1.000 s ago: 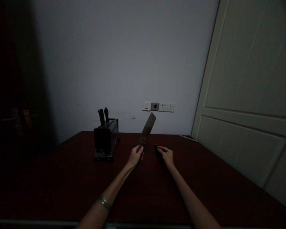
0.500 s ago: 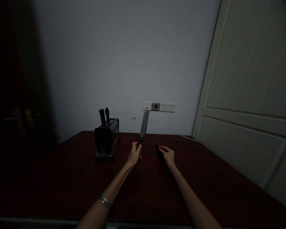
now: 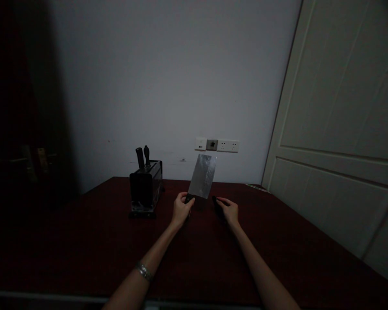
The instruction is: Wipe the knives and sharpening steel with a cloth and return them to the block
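Observation:
My left hand [image 3: 181, 210] is closed around the dark handle of a cleaver [image 3: 202, 175]. Its broad grey blade points up and away, leaning a little right, with the flat side facing me and pale streaks on it. To the right of the blade, my right hand [image 3: 229, 211] pinches a small black object [image 3: 217, 203], apart from the cleaver. That object is too dark against the table to name. Left of my hands stands a black knife block [image 3: 141, 191] with two dark handles [image 3: 142, 156] sticking up from its top.
The dark red table [image 3: 194, 258] reaches back to a pale wall [image 3: 168, 86] with a row of sockets and switches [image 3: 217, 145]. A white panelled door [image 3: 336, 129] rises along the right side. Deep shadow covers the far left.
The cleaver has turned in my left hand, from nearly edge-on to its broad side facing me. My right hand has barely moved.

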Tool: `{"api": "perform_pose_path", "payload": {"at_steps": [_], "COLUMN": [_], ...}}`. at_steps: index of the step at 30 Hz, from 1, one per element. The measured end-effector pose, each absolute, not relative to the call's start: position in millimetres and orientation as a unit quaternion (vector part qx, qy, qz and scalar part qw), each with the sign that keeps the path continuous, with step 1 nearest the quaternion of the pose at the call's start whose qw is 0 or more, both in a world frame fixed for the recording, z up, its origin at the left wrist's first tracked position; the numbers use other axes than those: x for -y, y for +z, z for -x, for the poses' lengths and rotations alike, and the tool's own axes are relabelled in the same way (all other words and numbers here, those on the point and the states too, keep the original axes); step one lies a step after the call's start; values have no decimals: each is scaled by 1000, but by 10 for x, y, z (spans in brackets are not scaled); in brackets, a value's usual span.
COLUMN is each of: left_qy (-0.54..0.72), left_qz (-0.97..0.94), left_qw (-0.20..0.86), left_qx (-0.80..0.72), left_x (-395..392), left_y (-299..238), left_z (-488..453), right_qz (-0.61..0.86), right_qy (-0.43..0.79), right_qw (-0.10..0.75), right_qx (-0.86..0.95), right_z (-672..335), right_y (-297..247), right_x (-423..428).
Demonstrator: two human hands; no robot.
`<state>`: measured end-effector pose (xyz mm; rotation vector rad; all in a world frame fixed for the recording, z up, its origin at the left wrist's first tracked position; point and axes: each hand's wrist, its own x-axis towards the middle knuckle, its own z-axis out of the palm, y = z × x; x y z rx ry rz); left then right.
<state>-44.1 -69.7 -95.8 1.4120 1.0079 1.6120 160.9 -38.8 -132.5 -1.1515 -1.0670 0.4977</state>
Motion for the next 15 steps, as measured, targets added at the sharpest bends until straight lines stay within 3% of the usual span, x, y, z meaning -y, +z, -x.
{"api": "perform_pose_path", "payload": {"at_steps": [8, 15], "left_qy": [637, 649], "left_qz": [-545, -520], "left_qw": [365, 424], "left_qx": [-405, -359], "left_x": [750, 717], "left_y": [-933, -974], "left_z": [438, 442], "right_qz": [507, 510], "right_qy": [222, 217], "right_qw": [689, 715], "right_qx": [468, 426], "right_z": [-1625, -1745], "right_y": [-1312, -1225], "right_x": [391, 402]}}
